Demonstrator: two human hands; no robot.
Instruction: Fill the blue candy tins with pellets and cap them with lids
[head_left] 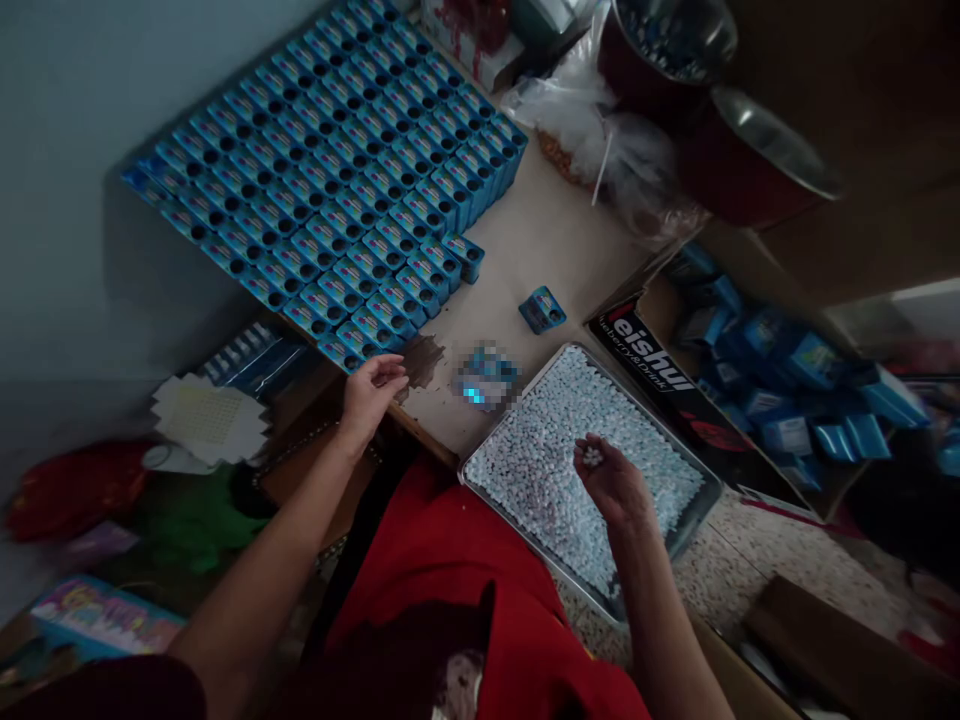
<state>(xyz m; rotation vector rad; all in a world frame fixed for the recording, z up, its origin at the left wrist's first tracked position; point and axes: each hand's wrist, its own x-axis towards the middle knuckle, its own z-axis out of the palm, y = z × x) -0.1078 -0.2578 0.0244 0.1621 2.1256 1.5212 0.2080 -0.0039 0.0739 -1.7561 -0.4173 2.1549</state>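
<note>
My right hand (611, 478) holds a few small white pellets in its curled fingers, above a metal tray (534, 548) heaped with white and pale blue pellets (555, 450). My left hand (375, 395) is at the table's front edge, just below the nearest corner of the blue boxes; its fingers are partly bent and apart, with nothing visible in them. Many small blue boxes (352, 200) with round dark holes stand in tight rows. One blue box (542, 310) sits apart on the table (480, 310). A blurred-out bluish item (489, 376) lies left of the tray.
A cardboard carton (645, 350) full of blue boxes is right of the table. Two dark red pots (750, 160) and plastic bags (600, 140) are at the back. Bags and a colourful box (105, 620) lie at lower left.
</note>
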